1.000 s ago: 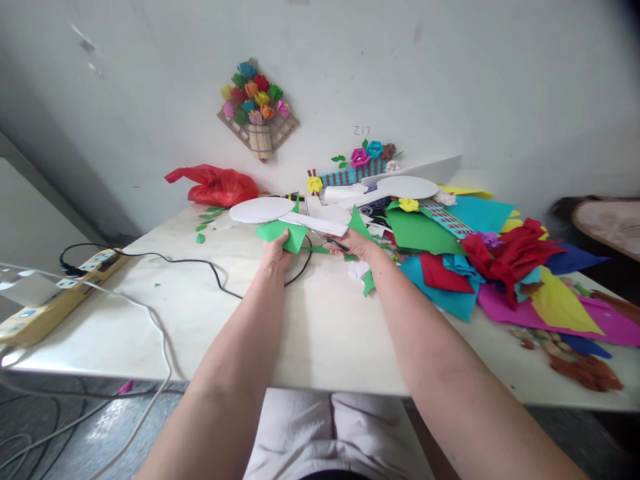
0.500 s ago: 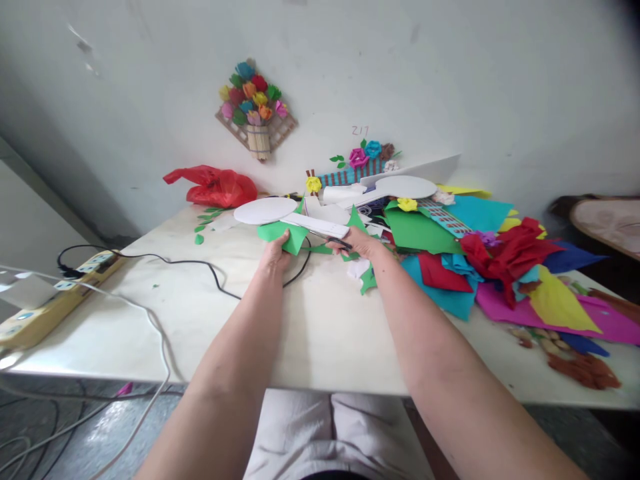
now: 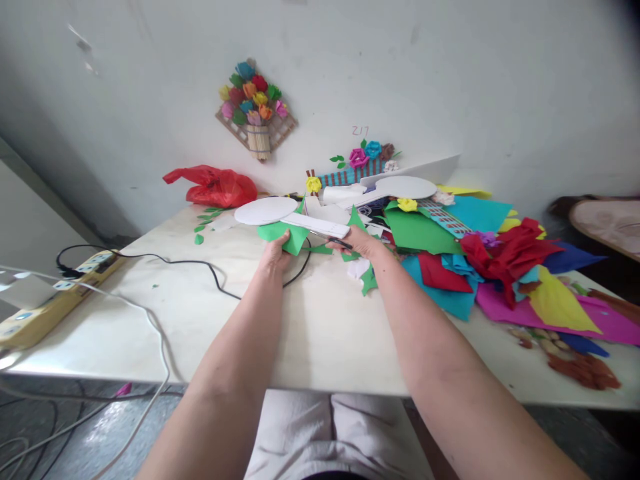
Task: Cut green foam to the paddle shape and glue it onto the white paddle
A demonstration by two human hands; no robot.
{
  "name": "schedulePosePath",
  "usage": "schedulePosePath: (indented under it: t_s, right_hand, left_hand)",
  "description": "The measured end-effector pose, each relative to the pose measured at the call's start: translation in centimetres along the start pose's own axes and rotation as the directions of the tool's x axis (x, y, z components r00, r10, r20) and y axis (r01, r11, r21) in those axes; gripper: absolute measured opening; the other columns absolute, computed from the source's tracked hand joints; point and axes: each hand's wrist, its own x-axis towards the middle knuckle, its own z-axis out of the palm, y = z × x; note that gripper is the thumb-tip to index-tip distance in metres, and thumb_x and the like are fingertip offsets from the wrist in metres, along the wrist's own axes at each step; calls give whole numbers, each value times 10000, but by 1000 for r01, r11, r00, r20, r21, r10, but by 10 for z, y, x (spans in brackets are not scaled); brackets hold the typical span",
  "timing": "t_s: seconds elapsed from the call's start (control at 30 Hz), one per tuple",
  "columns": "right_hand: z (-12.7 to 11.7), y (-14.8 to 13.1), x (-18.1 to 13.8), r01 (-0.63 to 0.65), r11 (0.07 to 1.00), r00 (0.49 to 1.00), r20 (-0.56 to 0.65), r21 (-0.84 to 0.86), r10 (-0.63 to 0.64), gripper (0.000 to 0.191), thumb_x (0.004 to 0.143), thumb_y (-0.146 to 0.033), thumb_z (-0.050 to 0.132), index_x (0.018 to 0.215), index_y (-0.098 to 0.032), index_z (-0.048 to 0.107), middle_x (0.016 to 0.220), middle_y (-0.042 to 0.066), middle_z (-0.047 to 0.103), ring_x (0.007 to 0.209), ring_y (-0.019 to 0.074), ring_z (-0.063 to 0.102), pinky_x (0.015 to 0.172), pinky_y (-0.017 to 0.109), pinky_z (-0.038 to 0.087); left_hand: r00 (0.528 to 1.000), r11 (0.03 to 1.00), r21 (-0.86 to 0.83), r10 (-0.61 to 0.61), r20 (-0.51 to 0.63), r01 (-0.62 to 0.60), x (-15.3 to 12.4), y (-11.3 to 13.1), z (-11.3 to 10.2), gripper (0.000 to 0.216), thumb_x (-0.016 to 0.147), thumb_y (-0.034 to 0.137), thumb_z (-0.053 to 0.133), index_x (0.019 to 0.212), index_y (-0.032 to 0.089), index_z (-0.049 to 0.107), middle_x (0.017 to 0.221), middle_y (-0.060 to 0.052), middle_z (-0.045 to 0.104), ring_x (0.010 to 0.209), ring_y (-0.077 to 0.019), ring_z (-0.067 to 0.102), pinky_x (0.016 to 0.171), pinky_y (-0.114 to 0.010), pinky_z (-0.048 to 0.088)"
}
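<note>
- Green paper sits pinched in my left grip, beside a white paddle near the middle of the surface; my right grip clasps scissors.
- Over the past second both grips have scarcely moved, suggesting a pause in the cutting.
- Coloured sheets crowd the right side; a red bag and power strip lie left, paper flowers hanging on the pale wall.

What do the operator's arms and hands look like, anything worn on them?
Both forearms are bare: no sleeves, watch or bracelet in view. Left hand and right hand are ungloved; too small to rule out rings. One small dark spot shows near the right wrist.
</note>
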Motion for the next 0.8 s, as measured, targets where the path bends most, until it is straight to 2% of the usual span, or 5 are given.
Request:
schedulePosePath:
  t_s: [0.23, 0.5, 0.8]
  right_hand:
    - [2, -8, -6, 16, 1000, 1000, 22, 14, -16, 316, 602, -391, 776, 670, -135, 603, 460, -35, 528, 364, 37, 335, 340, 180, 247]
    - [3, -8, -5, -4, 1000, 1000, -11, 3, 4, 328, 538, -332, 831, 674, -127, 615, 424, -49, 513, 343, 38, 355, 335, 180, 263]
    - [3, -1, -2, 9, 1000, 1000, -9, 29, -8, 327, 559, -336, 806, 708, -123, 608, 443, -39, 535, 340, 42, 375, 333, 174, 286]
  left_hand:
    - [1000, 1000, -2, -10, 3, 10, 1, -1, -2, 317, 790, -11, 569, 1031, 174, 658, 956, -56, 713, 930, -189, 677, 839, -306, 559]
    - [1000, 1000, 23, 13, 23, -14, 1, -1, -2, 286, 805, -13, 545, 1000, 164, 656, 933, -44, 712, 878, -168, 680, 825, -288, 558]
    - [1000, 1000, 3, 1, 8, -1, 0, 0, 0, 266, 792, -8, 568, 973, 159, 669, 959, -61, 710, 918, -180, 678, 861, -290, 545]
